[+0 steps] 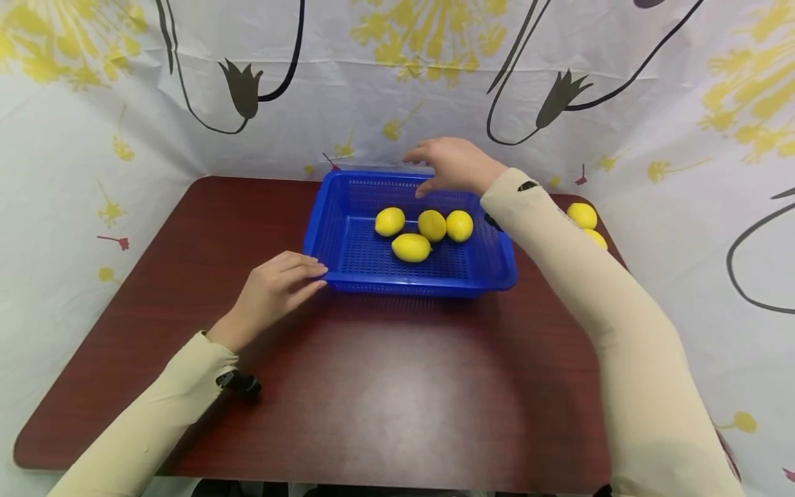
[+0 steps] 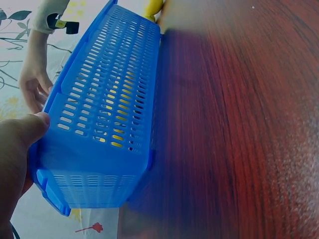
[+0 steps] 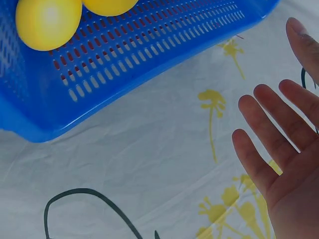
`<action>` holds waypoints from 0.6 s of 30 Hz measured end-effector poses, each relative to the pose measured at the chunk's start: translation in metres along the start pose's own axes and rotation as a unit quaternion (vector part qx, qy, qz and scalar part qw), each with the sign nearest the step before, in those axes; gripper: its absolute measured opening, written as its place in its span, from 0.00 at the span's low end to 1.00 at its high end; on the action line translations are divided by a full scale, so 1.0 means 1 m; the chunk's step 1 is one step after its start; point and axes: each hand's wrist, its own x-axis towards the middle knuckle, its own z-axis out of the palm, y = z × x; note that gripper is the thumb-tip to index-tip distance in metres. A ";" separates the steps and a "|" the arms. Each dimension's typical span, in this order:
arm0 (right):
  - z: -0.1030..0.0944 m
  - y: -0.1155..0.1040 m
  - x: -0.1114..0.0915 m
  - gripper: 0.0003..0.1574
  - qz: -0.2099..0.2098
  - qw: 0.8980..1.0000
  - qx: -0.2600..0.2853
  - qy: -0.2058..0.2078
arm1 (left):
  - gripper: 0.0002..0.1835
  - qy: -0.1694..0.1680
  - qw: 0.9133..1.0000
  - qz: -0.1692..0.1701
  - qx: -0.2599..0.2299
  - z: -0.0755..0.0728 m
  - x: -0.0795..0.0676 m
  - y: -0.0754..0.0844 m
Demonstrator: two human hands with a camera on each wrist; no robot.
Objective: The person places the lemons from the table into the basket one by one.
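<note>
A blue plastic basket (image 1: pixel 404 281) with slotted walls stands on the table and holds several lemons (image 1: pixel 410 248). At its front left corner my left hand (image 1: pixel 276 286) grips the rim; the left wrist view shows the thumb (image 2: pixel 32 127) on the outer side of the wall. My right hand (image 1: pixel 456 166) hovers above the basket's back edge, fingers spread and nothing in them. In the right wrist view its open palm (image 3: pixel 294 184) is apart from the basket's rim (image 3: pixel 144 69).
Two more lemons (image 1: pixel 582 215) lie at the table's right back corner, partly behind the right sleeve (image 1: pixel 596 297). The dark red-brown table (image 1: pixel 385 386) has a white patterned cloth (image 1: pixel 348 90) behind it and along its sides.
</note>
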 end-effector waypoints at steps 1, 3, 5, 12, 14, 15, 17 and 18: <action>0.000 0.001 -0.002 0.43 -0.002 1.000 -0.001 0.002 | 0.14 0.001 1.000 0.000 0.000 0.000 0.000 0.000; -0.001 0.003 -0.008 0.43 -0.004 1.000 -0.004 0.009 | 0.14 0.001 1.000 0.000 0.001 0.000 0.000 0.000; -0.001 0.005 -0.015 0.43 -0.004 1.000 -0.011 0.012 | 0.14 0.001 1.000 -0.001 0.002 0.000 0.000 0.000; 0.000 0.010 -0.039 0.43 0.002 0.999 -0.031 0.019 | 0.15 0.007 1.000 0.002 -0.001 0.002 -0.002 -0.002; 0.000 0.012 -0.047 0.43 0.004 0.999 -0.032 0.025 | 0.15 0.007 1.000 0.002 -0.001 0.002 -0.002 -0.002; 0.000 0.013 -0.050 0.42 0.005 0.999 -0.032 0.030 | 0.16 0.007 1.000 0.001 0.000 0.002 -0.002 -0.002; 0.002 0.015 -0.058 0.41 0.004 0.999 -0.032 0.038 | 0.16 0.006 1.000 0.000 0.004 0.002 -0.002 -0.002; 0.003 0.016 -0.062 0.41 0.003 0.999 -0.032 0.043 | 0.16 0.007 1.000 0.002 0.005 0.002 -0.002 -0.002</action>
